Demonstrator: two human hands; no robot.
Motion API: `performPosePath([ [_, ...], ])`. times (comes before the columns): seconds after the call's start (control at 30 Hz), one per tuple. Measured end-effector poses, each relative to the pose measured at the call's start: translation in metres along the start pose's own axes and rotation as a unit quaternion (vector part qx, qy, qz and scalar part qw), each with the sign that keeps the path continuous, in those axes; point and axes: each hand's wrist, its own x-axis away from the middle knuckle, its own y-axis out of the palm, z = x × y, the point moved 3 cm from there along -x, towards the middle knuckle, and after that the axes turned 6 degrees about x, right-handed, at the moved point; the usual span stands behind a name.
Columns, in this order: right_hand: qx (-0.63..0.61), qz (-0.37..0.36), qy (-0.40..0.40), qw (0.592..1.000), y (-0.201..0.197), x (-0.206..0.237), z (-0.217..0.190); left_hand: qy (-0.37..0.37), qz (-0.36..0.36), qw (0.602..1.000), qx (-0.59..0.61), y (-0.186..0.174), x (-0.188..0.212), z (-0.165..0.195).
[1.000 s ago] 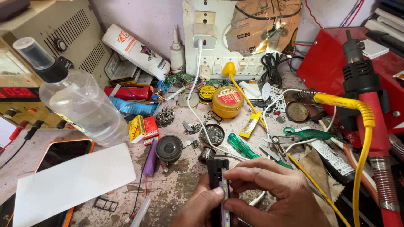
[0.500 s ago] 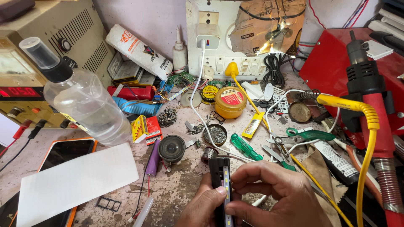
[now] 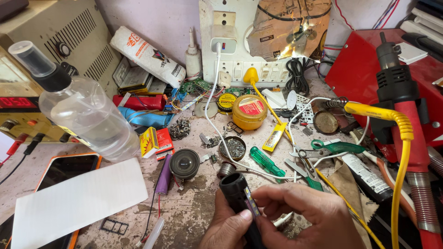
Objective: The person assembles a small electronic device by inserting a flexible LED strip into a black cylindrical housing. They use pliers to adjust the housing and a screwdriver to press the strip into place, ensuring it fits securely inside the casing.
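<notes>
Black torch (image 3: 236, 193) sits near, bottom centre of your head view: your left hand (image 3: 226, 228) wraps its body, your right hand (image 3: 309, 219) pinches its small LED strip (image 3: 251, 203), green screwdriver (image 3: 266, 161) just beyond.

You have two hands (image 3: 295, 221) on one torch (image 3: 240, 198); one bottle (image 3: 83, 110), one speaker (image 3: 184, 163), two tins (image 3: 249, 112), one screwdriver (image 3: 266, 161).

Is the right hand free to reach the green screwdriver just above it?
Probably not yet: the right hand pinches the black tube with the left hand; otherwise the path to the green screwdriver looks open.
</notes>
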Motion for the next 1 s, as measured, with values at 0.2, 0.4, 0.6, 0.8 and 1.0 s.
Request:
performPosePath([
  [0.2,-0.049,0.019,-0.010,0.999,-0.011,0.004,-0.001,0.057,-0.130,0.989,-0.042,0.015,0.001,-0.001],
  [0.4,0.009,0.029,-0.041,0.999,-0.018,0.003,-0.005,0.049,-0.073,0.996,-0.028,0.009,-0.001,-0.009],
  [0.6,0.074,0.044,-0.150,0.985,-0.018,0.001,-0.019,0.024,-0.056,0.998,0.001,0.002,-0.003,-0.006],
  [0.8,0.052,0.047,-0.131,0.989,-0.018,-0.004,-0.014,-0.028,-0.087,0.995,0.040,0.011,-0.003,-0.001],
  [1.0,0.016,-0.034,-0.116,0.993,-0.026,-0.004,-0.002,0.013,-0.039,0.996,-0.073,0.017,-0.002,0.004],
])
